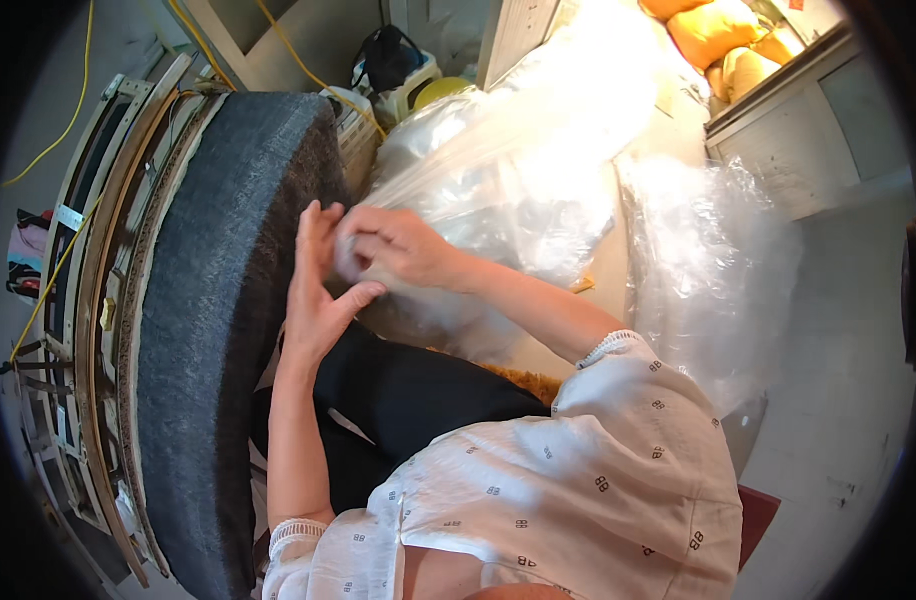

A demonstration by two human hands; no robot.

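In front of me my right hand (403,248) has its fingers curled in, closed on gathered clear plastic sheeting (498,190). Taut creases run from that hand up and right into a large crumpled heap of the same sheeting. My left hand (316,300) stands upright just beside it, fingers stretched and thumb apart, with nothing gripped. Motion smears the spot where the two hands come close, and small details there are lost. Close by on the left of my left hand stands a thick dark grey padded piece (203,300) with a plush-looking surface.
Curved wooden frames (108,300) lean behind the padded piece, with a yellow cord (63,245) hanging across. Another clear plastic sheet (703,250) lies to the right. Orange bundles (723,45) sit beyond a low partition (778,120). A white container (398,75) stands at the back.
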